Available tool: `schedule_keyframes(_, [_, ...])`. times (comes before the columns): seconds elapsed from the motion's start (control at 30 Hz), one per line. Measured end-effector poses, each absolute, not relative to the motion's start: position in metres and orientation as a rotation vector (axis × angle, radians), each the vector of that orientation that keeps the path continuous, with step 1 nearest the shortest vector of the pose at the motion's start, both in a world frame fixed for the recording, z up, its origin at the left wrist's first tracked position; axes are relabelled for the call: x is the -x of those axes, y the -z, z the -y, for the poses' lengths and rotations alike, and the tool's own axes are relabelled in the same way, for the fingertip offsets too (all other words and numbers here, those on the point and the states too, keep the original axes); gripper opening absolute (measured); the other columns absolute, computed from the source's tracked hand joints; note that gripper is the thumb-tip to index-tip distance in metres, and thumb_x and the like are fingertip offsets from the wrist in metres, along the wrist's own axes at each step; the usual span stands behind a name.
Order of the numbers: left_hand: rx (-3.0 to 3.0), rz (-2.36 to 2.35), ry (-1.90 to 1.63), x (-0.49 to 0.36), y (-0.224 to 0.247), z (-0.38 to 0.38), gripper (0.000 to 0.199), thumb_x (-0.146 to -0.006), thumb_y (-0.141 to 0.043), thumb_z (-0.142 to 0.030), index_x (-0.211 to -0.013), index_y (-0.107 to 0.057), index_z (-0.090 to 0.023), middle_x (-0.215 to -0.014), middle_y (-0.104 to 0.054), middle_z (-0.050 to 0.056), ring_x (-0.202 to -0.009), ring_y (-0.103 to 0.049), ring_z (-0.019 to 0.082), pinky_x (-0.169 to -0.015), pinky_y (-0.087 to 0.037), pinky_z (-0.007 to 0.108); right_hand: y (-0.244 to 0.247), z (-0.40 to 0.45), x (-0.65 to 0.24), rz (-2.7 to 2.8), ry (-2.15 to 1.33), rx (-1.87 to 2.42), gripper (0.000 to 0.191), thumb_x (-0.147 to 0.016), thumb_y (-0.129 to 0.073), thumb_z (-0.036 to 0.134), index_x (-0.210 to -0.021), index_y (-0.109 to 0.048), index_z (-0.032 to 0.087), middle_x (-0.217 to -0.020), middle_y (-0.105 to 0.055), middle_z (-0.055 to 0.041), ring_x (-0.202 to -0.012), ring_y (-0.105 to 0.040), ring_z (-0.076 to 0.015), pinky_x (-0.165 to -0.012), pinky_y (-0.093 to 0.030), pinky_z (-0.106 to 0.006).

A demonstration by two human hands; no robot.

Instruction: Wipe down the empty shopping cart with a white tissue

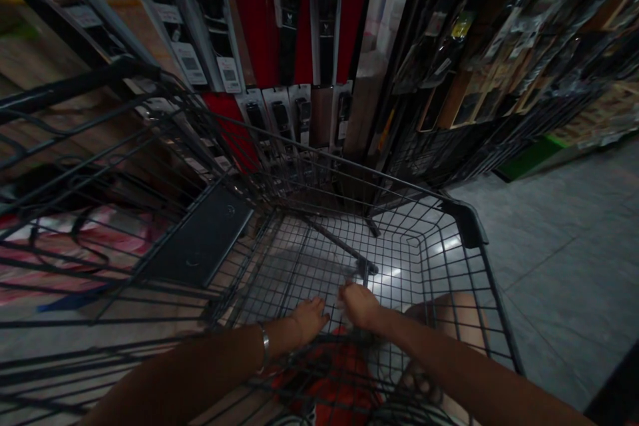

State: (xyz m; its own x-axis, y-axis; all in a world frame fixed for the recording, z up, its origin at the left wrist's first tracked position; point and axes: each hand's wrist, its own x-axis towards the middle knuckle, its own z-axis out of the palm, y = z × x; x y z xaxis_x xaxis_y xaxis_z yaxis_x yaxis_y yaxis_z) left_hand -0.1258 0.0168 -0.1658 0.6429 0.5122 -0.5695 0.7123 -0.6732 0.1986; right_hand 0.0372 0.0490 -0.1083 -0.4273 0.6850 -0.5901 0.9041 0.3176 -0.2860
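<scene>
Both of my hands are over a dark wire shopping cart (399, 180), near its side closest to me. My left hand (308, 319), with a silvery bracelet at the wrist, has its fingers loosely bent and a little apart, with nothing visible in them. Close beside it, my right hand (360, 306) is curled closed. Whatever its fingers may hold is hidden, and the area just below is blurred. Under the hands lies something red (344, 379), partly behind wires; its kind is unclear.
Ahead, packaged items hang on a red-backed display rack (304, 20). More wrapped goods (464, 46) fill shelves at the right, above a green-edged base (532, 156). A dark panel (200, 233) is fixed to the cart's left side. Grey tiled floor (559, 266) extends right.
</scene>
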Motion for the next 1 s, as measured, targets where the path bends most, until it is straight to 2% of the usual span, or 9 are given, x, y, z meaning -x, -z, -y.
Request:
schedule_keyframes(0.07, [-2.474, -0.993, 0.660, 0.126, 0.168, -0.018, 0.032, -0.082, -0.055, -0.023, -0.113, -0.063, -0.024, -0.113, -0.061, 0.014, -0.108, -0.050, 0.030, -0.081, -0.040, 0.037, 0.110, -0.057, -0.037, -2.238, 0.857, -1.487, 0.039, -0.074, -0.053, 0.004, -0.112, -0.060, 0.010, -0.114, -0.061, -0.0177, -0.103, -0.061, -0.0221, -0.083, -0.047, -0.028])
schedule_keyframes(0.17, [-2.489, -0.939, 0.620, 0.131, 0.167, -0.023, 0.028, -0.086, -0.050, -0.022, -0.108, -0.066, -0.024, -0.110, -0.062, 0.012, -0.106, -0.050, 0.028, -0.081, -0.039, 0.035, 0.120, -0.053, -0.037, -2.183, 0.913, -1.503, 0.031, -0.077, -0.053, 0.010, -0.107, -0.062, 0.011, -0.116, -0.059, -0.0180, -0.100, -0.062, -0.0229, -0.082, -0.048, -0.029])
schedule_keyframes(0.27, [-2.495, -0.895, 0.566, 0.137, 0.164, -0.029, 0.027, -0.086, -0.050, -0.024, -0.107, -0.066, -0.026, -0.110, -0.062, 0.009, -0.109, -0.049, 0.026, -0.085, -0.036, 0.033, 0.129, -0.041, -0.037, -2.184, 0.938, -1.503, 0.030, -0.079, -0.053, 0.014, -0.107, -0.062, 0.011, -0.116, -0.059, -0.0181, -0.097, -0.063, -0.0227, -0.079, -0.048, -0.028])
schedule_keyframes(0.43, [-2.466, -0.933, 0.575, 0.139, 0.164, -0.032, 0.025, -0.085, -0.051, -0.023, -0.103, -0.068, -0.028, -0.116, -0.062, 0.006, -0.113, -0.048, 0.026, -0.089, -0.033, 0.033, 0.133, -0.017, -0.031, -2.170, 1.009, -1.411, 0.028, -0.076, -0.053, 0.009, -0.101, -0.065, 0.011, -0.110, -0.062, -0.0177, -0.098, -0.063, -0.0227, -0.083, -0.047, -0.028])
schedule_keyframes(0.63, [-2.480, -0.909, 0.598, 0.135, 0.168, -0.033, 0.024, -0.085, -0.052, -0.021, -0.101, -0.069, -0.025, -0.117, -0.062, 0.007, -0.113, -0.050, 0.024, -0.091, -0.033, 0.032, 0.150, 0.018, -0.027, -2.225, 1.000, -1.171, 0.027, -0.071, -0.055, 0.007, -0.095, -0.068, 0.008, -0.104, -0.066, -0.0192, -0.094, -0.065, -0.0240, -0.077, -0.049, -0.027])
schedule_keyframes(0.83, [-2.468, -0.933, 0.574, 0.135, 0.168, -0.034, 0.024, -0.082, -0.055, -0.019, -0.098, -0.070, -0.028, -0.111, -0.065, 0.007, -0.106, -0.054, 0.024, -0.088, -0.036, 0.034, 0.147, 0.017, -0.036, -2.141, 0.954, -0.931, 0.025, -0.064, -0.063, 0.011, -0.088, -0.070, 0.010, -0.092, -0.071, -0.0139, -0.089, -0.066, -0.0231, -0.075, -0.049, -0.025])
schedule_keyframes(1.0, [-2.467, -0.906, 0.579, 0.135, 0.166, -0.035, 0.024, -0.082, -0.055, -0.019, -0.098, -0.070, -0.029, -0.109, -0.065, 0.007, -0.107, -0.054, 0.025, -0.087, -0.036, 0.034, 0.131, 0.001, -0.048, -2.129, 0.978, -0.975, 0.026, -0.065, -0.063, 0.012, -0.089, -0.071, 0.014, -0.088, -0.072, -0.0095, -0.083, -0.067, -0.0211, -0.069, -0.050, -0.024])
